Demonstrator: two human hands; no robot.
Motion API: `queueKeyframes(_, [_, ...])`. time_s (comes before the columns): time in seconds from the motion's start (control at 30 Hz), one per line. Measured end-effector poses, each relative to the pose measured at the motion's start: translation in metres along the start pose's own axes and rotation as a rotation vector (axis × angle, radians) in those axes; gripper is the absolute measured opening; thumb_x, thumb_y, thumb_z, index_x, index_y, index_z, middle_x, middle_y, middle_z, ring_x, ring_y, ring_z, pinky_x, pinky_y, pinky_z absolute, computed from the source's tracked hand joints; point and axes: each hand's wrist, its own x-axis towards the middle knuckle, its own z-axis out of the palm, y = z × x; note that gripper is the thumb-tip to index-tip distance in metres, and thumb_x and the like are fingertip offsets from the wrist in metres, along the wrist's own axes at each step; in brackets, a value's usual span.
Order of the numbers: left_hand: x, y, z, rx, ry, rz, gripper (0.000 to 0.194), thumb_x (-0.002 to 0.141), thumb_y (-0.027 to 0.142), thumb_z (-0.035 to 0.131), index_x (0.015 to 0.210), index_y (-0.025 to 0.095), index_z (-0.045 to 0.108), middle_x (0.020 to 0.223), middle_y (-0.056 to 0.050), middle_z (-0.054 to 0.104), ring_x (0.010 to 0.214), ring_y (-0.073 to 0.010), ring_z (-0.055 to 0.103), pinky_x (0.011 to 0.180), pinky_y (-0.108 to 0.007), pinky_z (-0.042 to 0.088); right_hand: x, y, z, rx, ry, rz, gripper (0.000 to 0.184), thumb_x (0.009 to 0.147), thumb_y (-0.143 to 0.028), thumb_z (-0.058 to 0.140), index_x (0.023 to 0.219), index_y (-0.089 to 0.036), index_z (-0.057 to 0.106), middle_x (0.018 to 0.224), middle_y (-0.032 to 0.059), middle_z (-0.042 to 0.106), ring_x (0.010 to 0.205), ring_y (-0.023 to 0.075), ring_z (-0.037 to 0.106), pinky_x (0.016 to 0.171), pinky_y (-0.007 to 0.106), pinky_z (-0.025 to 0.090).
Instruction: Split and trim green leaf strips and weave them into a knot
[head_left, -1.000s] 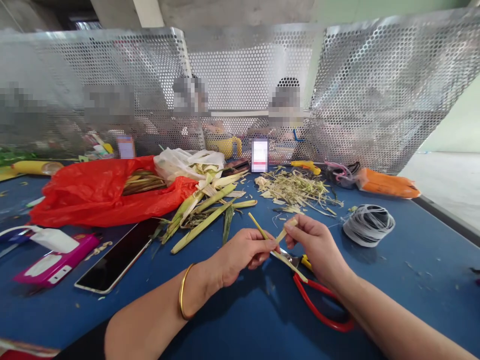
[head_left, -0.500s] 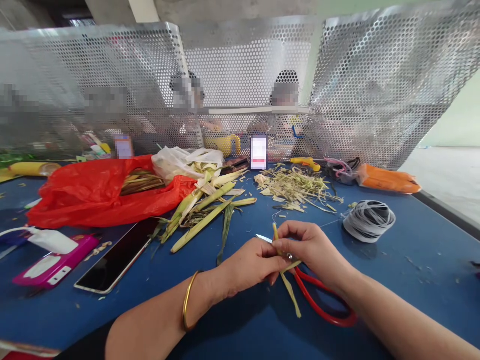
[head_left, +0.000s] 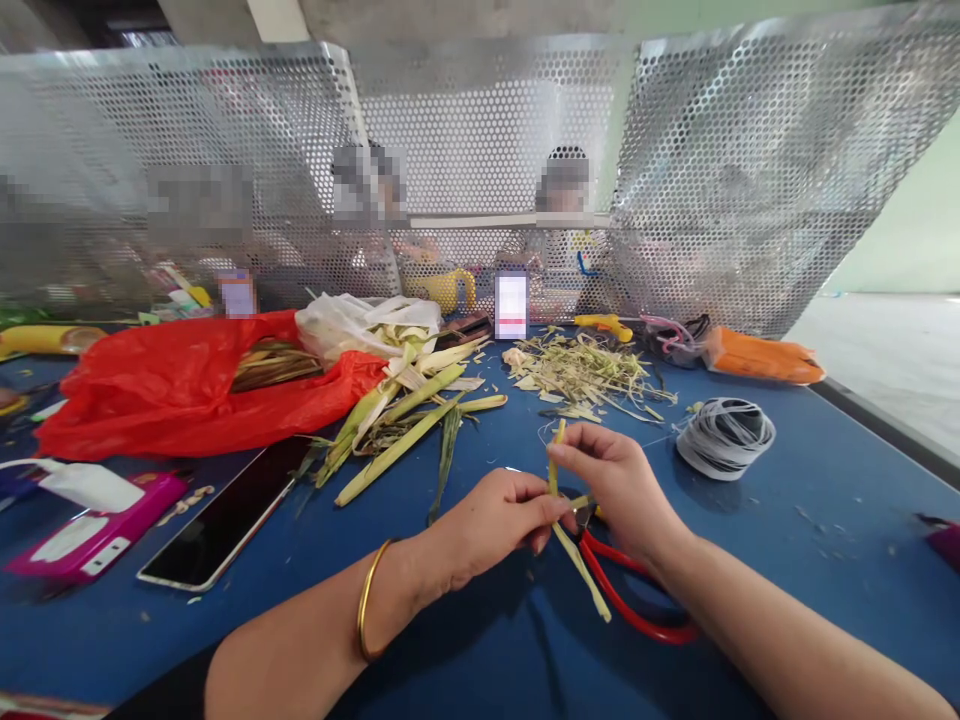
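My left hand (head_left: 510, 515) is closed, thumb against fingers, on the middle of a narrow yellow-green plant strip (head_left: 585, 580) that looks like husk. Between thumb and forefinger, my right hand (head_left: 611, 480) pinches the strip near its upper end. One length hangs below toward me, and a short piece sticks out sideways where the fingers meet. Under both hands lie scissors with red handles (head_left: 664, 632); their blades are mostly hidden. Right of my right hand sits a wound bundle of grey-white thread (head_left: 724, 440), with a thin line trailing left.
Husk pieces (head_left: 405, 450) lie beside a red plastic bag (head_left: 165, 380). Shredded scraps (head_left: 592, 370) are heaped ahead. A dark phone (head_left: 225, 520) and magenta power bank (head_left: 105, 530) lie left. An upright phone (head_left: 511, 305) stands before the perforated screen (head_left: 487, 130), with people behind.
My right hand has risen slightly along the strip, and the strip's upper part now stands straighter. The hanging end has swung a little right. The whole view has shifted slightly.
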Motion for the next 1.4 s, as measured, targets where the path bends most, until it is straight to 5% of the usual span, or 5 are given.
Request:
queueKeyframes(0.17, [0.004, 0.0, -0.007, -0.153, 0.081, 0.002, 0.051, 0.082, 0.059, 0.051, 0.084, 0.011, 0.069, 0.058, 0.0, 0.054, 0.047, -0.0075, 0.036, 0.046, -0.023, 0.022, 0.01, -0.008, -0.016, -0.049, 0.02, -0.012, 0.044, 0.072, -0.06, 0.066, 0.08, -0.017, 0.068, 0.071, 0.0009, 0.063, 0.072, 0.0153, 0.057, 0.07, 0.028, 0.044])
queueKeyframes(0.9, [0.006, -0.004, -0.008, -0.115, 0.096, -0.109, 0.033, 0.073, 0.046, 0.067, 0.07, 0.013, 0.065, 0.05, 0.002, 0.056, 0.044, -0.0074, 0.045, 0.048, -0.021, 0.034, 0.006, 0.012, -0.004, 0.195, -0.083, 0.259, 0.043, 0.066, -0.056, 0.075, 0.066, -0.015, 0.06, 0.045, -0.006, 0.049, 0.038, 0.0049, 0.043, 0.04, 0.017, 0.032])
queueKeyframes(1.07, [0.006, -0.002, -0.01, -0.278, 0.161, -0.08, 0.038, 0.071, 0.049, 0.071, 0.078, 0.012, 0.068, 0.056, -0.001, 0.063, 0.048, -0.009, 0.052, 0.053, -0.021, 0.039, 0.011, 0.001, -0.016, -0.144, -0.025, -0.062, 0.037, 0.085, -0.051, 0.056, 0.077, -0.016, 0.065, 0.061, 0.0007, 0.06, 0.055, 0.0132, 0.057, 0.055, 0.026, 0.045])
queueKeyframes(1.2, [0.008, -0.002, -0.017, -0.483, 0.172, -0.039, 0.038, 0.074, 0.045, 0.071, 0.094, 0.013, 0.071, 0.08, -0.008, 0.072, 0.069, -0.0153, 0.066, 0.068, -0.026, 0.047, 0.004, -0.008, -0.027, -0.773, 0.221, -0.76, 0.018, 0.091, -0.028, 0.054, 0.101, -0.02, 0.066, 0.09, 0.0068, 0.067, 0.085, 0.0211, 0.061, 0.075, 0.034, 0.043])
queueKeyframes(1.4, [0.014, -0.008, -0.019, -0.601, 0.133, 0.058, 0.022, 0.07, 0.023, 0.074, 0.089, 0.012, 0.073, 0.084, -0.007, 0.071, 0.072, -0.0108, 0.06, 0.069, -0.02, 0.045, -0.01, -0.001, -0.009, -1.31, -0.294, -1.256, 0.028, 0.096, -0.01, 0.038, 0.115, -0.01, 0.059, 0.089, 0.0094, 0.068, 0.079, 0.0197, 0.059, 0.075, 0.035, 0.039])
